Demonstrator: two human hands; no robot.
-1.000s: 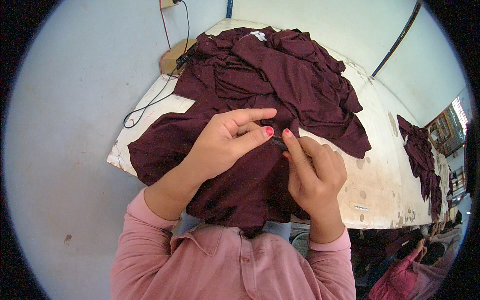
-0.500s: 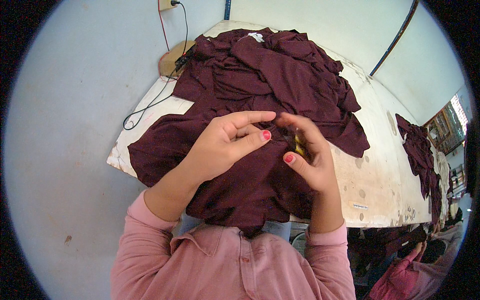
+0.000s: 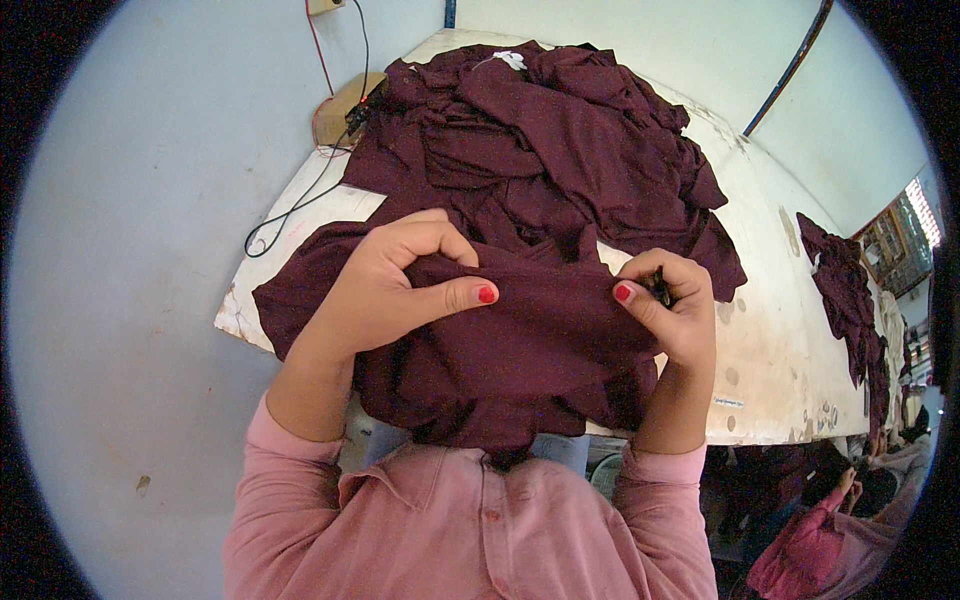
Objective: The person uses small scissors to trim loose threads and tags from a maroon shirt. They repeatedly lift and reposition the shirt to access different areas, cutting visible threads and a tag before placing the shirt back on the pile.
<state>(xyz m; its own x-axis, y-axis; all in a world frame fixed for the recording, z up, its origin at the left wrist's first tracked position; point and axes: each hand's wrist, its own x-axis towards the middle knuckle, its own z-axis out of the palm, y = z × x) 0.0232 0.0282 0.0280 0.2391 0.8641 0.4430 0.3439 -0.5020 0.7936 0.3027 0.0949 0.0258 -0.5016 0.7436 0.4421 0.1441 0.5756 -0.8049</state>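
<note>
A piece of dark maroon cloth point(image 3: 540, 330) is stretched between my two hands, above the table's near edge and my lap. My left hand point(image 3: 385, 285) is closed, pinching its upper edge between thumb and fingers. Opposite it, my right hand point(image 3: 682, 310) pinches the other end of that edge. A small dark tool point(image 3: 660, 287) is tucked inside the right hand's curled fingers; most of it is hidden, so its kind is unclear. Beyond both hands lies a large heap of maroon cloth point(image 3: 590, 150), with a small white bit point(image 3: 511, 61) on top.
The pale, stained tabletop point(image 3: 760, 350) extends to the right. At the back left stand a tan box point(image 3: 340, 118) and a black cable point(image 3: 265, 240) beside the wall. More maroon cloth point(image 3: 840, 290) hangs over the table's far right edge. A person in pink point(image 3: 800, 550) is at lower right.
My hands have moved apart, the right one outward to the right. The maroon cloth has been taken hold of and its edge drawn taut between them.
</note>
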